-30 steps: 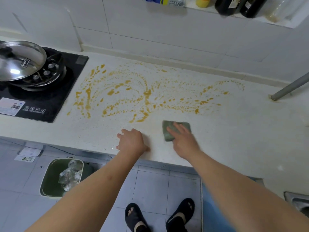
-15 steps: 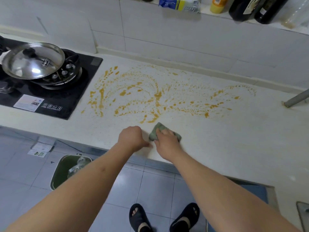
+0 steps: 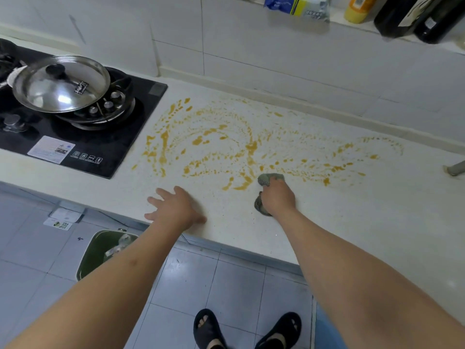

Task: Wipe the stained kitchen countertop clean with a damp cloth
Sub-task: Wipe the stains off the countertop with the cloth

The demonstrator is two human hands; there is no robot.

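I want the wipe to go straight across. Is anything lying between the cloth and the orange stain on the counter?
Nothing visible does. The cloth, gripped by the right hand, sits at the near edge of the orange stain, with only bare countertop around it. The left hand rests flat off to the side, clear of the stain.

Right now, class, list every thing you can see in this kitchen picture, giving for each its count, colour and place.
countertop: one, pale speckled, centre
stains: many, orange-yellow, across the countertop
cloth: one, grey-green, at the stains' near edge
stove: one, black, left
lid: one, silver, on the stove
bin: one, green, floor below the counter
bottles: two dark, one yellow, back ledge
packet: one, blue and yellow, back ledge
slippers: two, black, on the feet
left hand: flat on the countertop
right hand: grips the cloth
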